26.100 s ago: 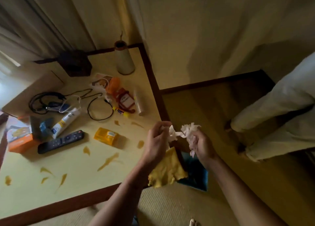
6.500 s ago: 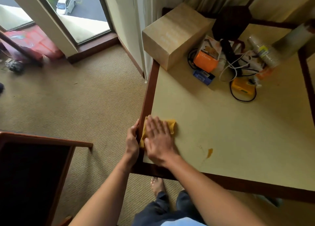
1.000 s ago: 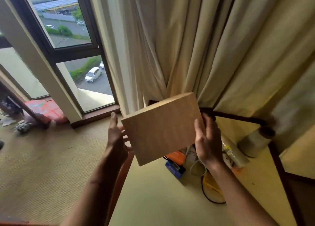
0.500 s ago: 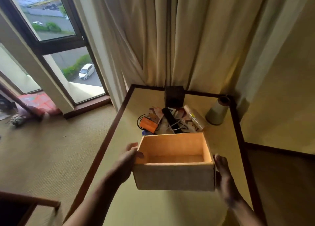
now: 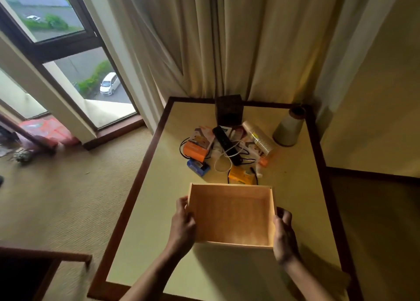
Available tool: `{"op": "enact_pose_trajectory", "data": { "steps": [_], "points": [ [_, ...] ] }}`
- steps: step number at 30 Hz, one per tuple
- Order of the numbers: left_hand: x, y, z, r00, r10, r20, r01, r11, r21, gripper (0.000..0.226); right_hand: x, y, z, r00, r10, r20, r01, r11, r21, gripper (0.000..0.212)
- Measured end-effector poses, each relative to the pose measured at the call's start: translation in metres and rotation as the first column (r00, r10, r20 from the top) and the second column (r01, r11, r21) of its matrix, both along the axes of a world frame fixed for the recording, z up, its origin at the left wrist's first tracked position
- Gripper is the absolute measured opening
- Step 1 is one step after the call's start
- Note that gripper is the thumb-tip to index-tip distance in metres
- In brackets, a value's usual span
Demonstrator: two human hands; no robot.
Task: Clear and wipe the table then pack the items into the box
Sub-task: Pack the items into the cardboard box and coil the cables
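- Two hands are clasped on one open wooden box (image 5: pixel 231 214), which is held mouth-up over the near middle of the bench (image 5: pixel 159 210); whether its base touches the top cannot be told
- The left wall of the box is gripped by the left hand (image 5: pixel 183 227), with the thumb laid against the upper rim
- The right wall is gripped by the right hand (image 5: pixel 284 237), fingers curled round the outside
- The inside of the box is seen to be bare wood
- Just beyond the far rim, a heap of items is gathered toward the back of the bench: an orange carton (image 5: pixel 196 149), a black remote (image 5: pixel 227 145) lying across the heap, a small blue packet (image 5: pixel 198 167), a yellow packet (image 5: pixel 241 177) nearly touching the far rim, a white cable (image 5: pixel 223 162) and a sleeve of stacked cups (image 5: pixel 259 137)
- A dark square container (image 5: pixel 229 110) is set behind the heap, near the curtain (image 5: pixel 227 39)
- A pale cone-shaped object (image 5: pixel 289 128) is stood upright at the far right corner
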State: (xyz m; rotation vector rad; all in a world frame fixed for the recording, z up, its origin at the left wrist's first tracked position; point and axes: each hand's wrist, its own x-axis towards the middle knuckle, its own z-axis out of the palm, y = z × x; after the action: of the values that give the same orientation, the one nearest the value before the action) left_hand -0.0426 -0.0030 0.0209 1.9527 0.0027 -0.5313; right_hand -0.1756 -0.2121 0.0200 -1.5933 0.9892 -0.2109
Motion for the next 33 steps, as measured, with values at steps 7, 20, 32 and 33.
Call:
{"op": "enact_pose_trajectory", "data": {
  "steps": [7,20,32,33],
  "points": [
    [0.005,0.008,-0.012,0.998,-0.05,-0.03,0.049,0.999,-0.021,0.038,-0.007,0.006,-0.018,0.996,-0.007,-0.088,0.004,0.999,-0.035,0.052],
    [0.159,-0.086,0.019,0.812,-0.457,0.363,0.131,0.749,0.649,0.057,0.155,-0.073,0.004,0.877,0.273,-0.395,-0.476,0.603,-0.64,0.029],
    [0.215,-0.127,-0.025,0.861,-0.449,0.238,0.138,0.658,0.741,0.105,0.23,-0.148,-0.013,0.86,0.096,-0.501,-0.444,0.624,-0.643,0.061],
    [0.217,-0.127,-0.03,0.863,-0.444,0.242,0.135,0.664,0.735,0.103,0.233,-0.152,-0.012,0.879,0.083,-0.469,-0.411,0.629,-0.66,0.059]
  ]
}}
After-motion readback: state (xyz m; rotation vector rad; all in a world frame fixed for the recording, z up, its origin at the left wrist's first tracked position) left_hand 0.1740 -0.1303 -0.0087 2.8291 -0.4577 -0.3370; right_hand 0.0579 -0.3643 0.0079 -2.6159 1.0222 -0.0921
